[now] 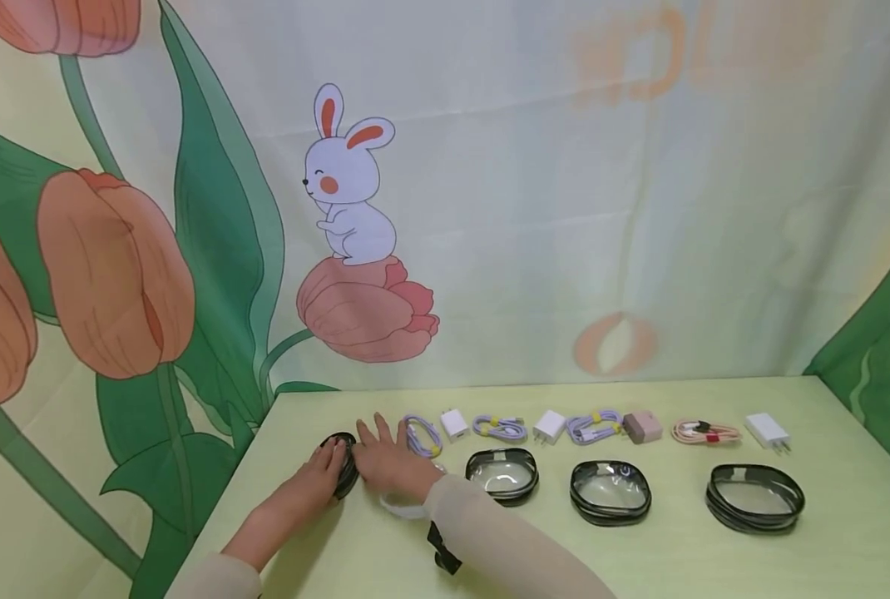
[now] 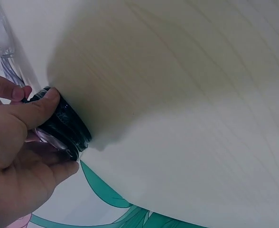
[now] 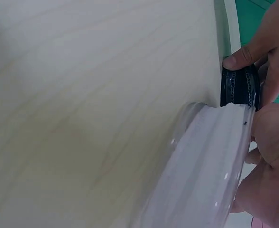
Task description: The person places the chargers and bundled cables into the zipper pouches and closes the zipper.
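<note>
My left hand (image 1: 306,491) grips a small clear pouch with black zipped edges (image 1: 346,470) at the table's left side. In the left wrist view, its thumb lies over the black edge of the pouch (image 2: 63,121). My right hand (image 1: 393,462) is at the pouch's other side, its thumb and a finger pinching the near end of the edge; the zipper pull itself is hidden. Under my right forearm stands a white-edged clear pouch (image 1: 403,507), seen large in the right wrist view as clear plastic with a white band (image 3: 201,166).
Three black-edged clear pouches (image 1: 501,476) (image 1: 610,492) (image 1: 755,497) stand to the right. Behind them lie coiled lilac cables (image 1: 500,428), white chargers (image 1: 454,425), a pink-brown charger (image 1: 643,427) and a pink cable (image 1: 705,433). A printed curtain (image 1: 490,249) hangs behind the table.
</note>
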A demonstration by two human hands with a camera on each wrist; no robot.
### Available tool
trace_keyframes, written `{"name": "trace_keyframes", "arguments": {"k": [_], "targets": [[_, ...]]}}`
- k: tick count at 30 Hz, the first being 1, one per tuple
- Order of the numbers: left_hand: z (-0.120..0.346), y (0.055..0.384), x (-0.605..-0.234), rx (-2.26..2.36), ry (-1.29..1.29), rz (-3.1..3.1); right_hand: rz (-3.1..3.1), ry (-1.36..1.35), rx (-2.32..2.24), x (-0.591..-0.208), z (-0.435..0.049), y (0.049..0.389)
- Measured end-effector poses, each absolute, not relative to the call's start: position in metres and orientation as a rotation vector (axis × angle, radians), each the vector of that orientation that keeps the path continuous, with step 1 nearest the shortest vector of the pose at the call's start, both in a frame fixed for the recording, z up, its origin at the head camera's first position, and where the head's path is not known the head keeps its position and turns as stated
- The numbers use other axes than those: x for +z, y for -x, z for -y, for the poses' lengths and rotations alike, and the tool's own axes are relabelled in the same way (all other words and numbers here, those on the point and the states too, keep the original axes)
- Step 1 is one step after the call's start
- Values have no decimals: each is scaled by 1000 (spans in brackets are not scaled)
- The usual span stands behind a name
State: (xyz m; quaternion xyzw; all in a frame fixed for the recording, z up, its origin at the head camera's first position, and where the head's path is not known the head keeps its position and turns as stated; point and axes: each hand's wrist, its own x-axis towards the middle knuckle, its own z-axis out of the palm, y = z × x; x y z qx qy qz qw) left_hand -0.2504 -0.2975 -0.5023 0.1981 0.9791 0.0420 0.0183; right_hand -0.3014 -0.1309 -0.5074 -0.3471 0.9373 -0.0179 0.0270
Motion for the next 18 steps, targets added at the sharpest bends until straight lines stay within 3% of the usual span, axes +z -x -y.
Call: {"name": "trace_keyframes", "arguments": {"k": [7,15,18], "targets": [[292,244,-496,-28,-538,-3130,-2891,1162,-113,-502,127,301],[296,232,-482,-132,-337,-3072,-2968,1008,-200,-505,132,303],[301,230,-474,-108,-389,-3044,-2993,984,-221,-506,131,303]]}}
